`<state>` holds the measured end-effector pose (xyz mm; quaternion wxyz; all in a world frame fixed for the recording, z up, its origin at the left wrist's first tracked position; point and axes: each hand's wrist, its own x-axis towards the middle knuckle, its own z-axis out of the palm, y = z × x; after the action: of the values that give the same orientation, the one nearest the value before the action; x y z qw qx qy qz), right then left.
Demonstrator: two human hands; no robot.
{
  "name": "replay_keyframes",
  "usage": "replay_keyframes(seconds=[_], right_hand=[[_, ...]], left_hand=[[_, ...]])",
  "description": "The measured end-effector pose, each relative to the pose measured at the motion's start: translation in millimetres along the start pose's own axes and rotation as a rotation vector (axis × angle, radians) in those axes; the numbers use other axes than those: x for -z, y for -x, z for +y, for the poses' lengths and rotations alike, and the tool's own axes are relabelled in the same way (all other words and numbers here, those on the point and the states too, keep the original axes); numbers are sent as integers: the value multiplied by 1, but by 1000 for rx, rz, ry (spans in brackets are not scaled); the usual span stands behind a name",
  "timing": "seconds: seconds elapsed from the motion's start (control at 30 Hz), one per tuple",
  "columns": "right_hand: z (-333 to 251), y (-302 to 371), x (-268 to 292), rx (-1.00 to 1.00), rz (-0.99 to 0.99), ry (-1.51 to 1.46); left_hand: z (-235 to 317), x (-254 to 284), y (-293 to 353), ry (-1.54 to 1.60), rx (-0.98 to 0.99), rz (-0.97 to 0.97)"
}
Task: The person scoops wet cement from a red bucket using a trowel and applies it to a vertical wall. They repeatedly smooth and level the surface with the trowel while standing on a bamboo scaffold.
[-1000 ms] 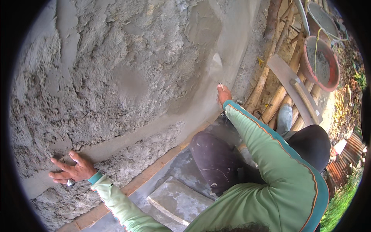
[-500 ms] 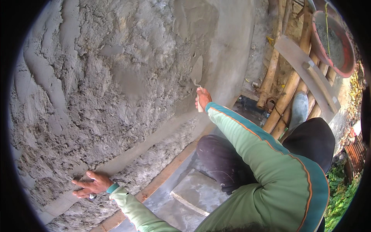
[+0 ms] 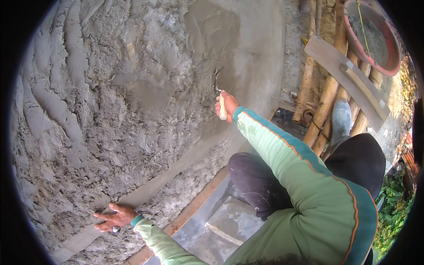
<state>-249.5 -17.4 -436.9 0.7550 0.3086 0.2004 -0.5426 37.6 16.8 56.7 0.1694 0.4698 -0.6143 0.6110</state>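
Note:
A pointing trowel point(image 3: 222, 107) with a pale wooden handle is gripped in my right hand point(image 3: 229, 105). Its small blade is seen nearly edge-on, close to a darker, smoother patch of wet mortar. Rough grey mortar covers the wall point(image 3: 145, 119) in front of me, crossed low down by a smooth diagonal band point(image 3: 163, 180). Near the lower left end of that band, my left hand point(image 3: 117, 218) rests on the surface with its fingers spread. A ring shows on one of its fingers.
At the upper right, a long wooden float point(image 3: 346, 79) lies over bamboo poles point(image 3: 329, 106), beside a reddish tub point(image 3: 395, 53) holding grey mortar. A wooden board point(image 3: 198, 201) edges the wall's foot. Grey slabs point(image 3: 234, 216) lie beside my knee. Green plants point(image 3: 393, 225) grow at lower right.
The trowel has turned in my right hand, so its blade shows edge-on instead of flat and more of the handle shows. My left hand stays on the wall. The view has shifted slightly.

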Motion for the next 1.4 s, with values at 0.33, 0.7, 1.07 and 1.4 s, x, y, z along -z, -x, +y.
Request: replay_keyframes(seconds=[0.33, 0.7, 1.07, 1.4], right_hand=[[-5, 41, -80, 181, -68, 72], [2, 77, -96, 413, -183, 330], [-58, 3, -55, 230, -76, 78], [-60, 67, -68, 737, -127, 634]], left_hand=[[6, -1, -1, -5, 17, 8], [-4, -1, 2, -5, 20, 18], [1, -1, 0, 8, 45, -11], [-1, -2, 6, 41, 25, 2]])
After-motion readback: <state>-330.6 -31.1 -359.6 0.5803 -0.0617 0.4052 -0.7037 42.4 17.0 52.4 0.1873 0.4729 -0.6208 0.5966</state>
